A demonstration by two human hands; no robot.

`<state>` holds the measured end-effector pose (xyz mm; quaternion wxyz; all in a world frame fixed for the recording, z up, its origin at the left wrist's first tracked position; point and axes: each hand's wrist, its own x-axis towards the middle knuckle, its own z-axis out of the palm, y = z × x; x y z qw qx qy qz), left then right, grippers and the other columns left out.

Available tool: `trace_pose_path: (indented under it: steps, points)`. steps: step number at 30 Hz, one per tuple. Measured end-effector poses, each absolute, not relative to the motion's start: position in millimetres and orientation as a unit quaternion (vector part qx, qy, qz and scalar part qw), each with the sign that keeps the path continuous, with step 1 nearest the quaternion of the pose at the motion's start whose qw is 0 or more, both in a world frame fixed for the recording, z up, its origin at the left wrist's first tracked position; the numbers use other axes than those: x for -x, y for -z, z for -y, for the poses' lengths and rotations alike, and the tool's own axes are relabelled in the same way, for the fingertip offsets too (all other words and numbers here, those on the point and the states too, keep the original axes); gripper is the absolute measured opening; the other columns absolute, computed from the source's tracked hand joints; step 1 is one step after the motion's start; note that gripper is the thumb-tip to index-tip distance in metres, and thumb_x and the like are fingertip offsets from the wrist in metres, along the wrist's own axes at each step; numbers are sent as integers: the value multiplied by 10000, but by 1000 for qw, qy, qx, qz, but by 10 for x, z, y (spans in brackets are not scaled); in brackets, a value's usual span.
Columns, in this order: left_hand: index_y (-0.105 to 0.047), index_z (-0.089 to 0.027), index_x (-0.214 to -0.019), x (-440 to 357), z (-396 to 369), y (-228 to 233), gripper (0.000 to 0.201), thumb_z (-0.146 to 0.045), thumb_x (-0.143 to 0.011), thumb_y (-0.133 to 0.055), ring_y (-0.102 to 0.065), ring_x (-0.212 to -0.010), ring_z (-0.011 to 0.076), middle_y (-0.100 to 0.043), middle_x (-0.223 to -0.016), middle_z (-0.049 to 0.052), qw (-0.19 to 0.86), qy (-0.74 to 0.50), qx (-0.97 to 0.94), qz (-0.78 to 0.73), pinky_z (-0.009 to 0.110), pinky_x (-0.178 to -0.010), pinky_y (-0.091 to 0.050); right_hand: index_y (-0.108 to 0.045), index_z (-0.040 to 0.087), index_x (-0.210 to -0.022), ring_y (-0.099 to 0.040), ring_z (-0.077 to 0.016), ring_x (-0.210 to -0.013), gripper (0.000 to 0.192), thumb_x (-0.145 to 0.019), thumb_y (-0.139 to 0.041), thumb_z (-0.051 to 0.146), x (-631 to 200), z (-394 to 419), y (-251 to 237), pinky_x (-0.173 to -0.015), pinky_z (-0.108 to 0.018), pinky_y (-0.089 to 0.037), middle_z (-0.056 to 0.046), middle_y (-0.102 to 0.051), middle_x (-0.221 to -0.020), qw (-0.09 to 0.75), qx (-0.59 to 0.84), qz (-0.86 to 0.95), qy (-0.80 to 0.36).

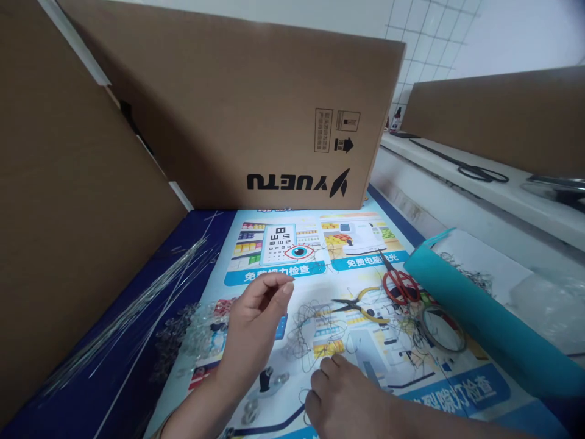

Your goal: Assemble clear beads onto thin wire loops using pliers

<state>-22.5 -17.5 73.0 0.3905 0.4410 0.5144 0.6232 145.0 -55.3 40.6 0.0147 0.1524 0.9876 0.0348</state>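
Observation:
My left hand (pixel 260 311) is raised over the printed sheet, its thumb and forefinger pinched together; anything between them is too small to make out. Lower and to the right, my right hand (pixel 345 390) rests with its fingers curled downward, and what they grip is hidden. Just beyond it lies a tangle of thin wire pieces (pixel 305 332). Yellow-handled pliers (pixel 361 305) and red-handled scissors (pixel 400 283) lie farther right. Several small transparent beads or discs (pixel 208 326) are heaped left of my left wrist, with a few more (pixel 250 411) below it.
Large cardboard boxes (pixel 274 110) wall off the back and left. A bundle of long thin wires (pixel 137 305) lies on the blue surface at left. At right are a roll of tape (pixel 443 329), a teal-edged tray (pixel 484 311) holding wire bits, and black scissors (pixel 479 174) on a ledge.

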Motion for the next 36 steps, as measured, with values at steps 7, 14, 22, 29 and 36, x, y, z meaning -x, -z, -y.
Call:
trace_pose_path:
  steps: [7, 14, 22, 29, 36]
  points:
    - [-603, -191, -914, 213, 215, -708, 154, -305, -812, -618, -395, -557, 73, -463, -623, -47, 422, -614, -437, -504, 175, -510, -339, -613, 97, -732, -542, -207, -560, 117, -792, -555, 180, -1360, 549, -456, -456, -303, -360, -103, -609, -648, 90, -177, -980, -12]
    - [-594, -200, -907, 238, 198, -694, 132, -306, -827, -598, -383, -558, 77, -455, -622, -51, 434, -580, -471, -503, 176, -517, -331, -597, 118, -801, -589, -228, -652, 130, -715, -570, 211, -1538, 496, -383, -523, -302, -394, -100, -642, -765, 75, -259, -958, 96]
    - [-605, -178, -789, 157, 194, -782, 146, -279, -841, -514, -446, -633, 109, -515, -674, -26, 476, -326, -650, -494, 196, -580, -352, -462, 181, -663, -441, -61, -491, 114, -641, -471, 69, -1849, 358, -457, -446, -151, -277, 59, -515, -570, -112, -397, -823, 391]
    - [-633, -194, -778, 47, 275, -747, 122, -209, -795, -513, -514, -661, 111, -592, -702, -38, 514, -173, -712, -446, 176, -587, -351, -423, 188, -643, -389, -70, -531, 115, -655, -473, 85, -1856, 295, -392, -475, -172, -272, 62, -445, -586, -221, -418, -781, 409]
    - [-615, -174, -735, 41, 250, -637, 201, -267, -825, -462, -491, -524, 100, -512, -575, -46, 544, -160, -677, -468, 173, -505, -340, -483, 186, -724, -426, -77, -534, 104, -689, -474, 88, -1845, 309, -351, -499, -174, -333, 56, -466, -610, -259, -416, -752, 441]
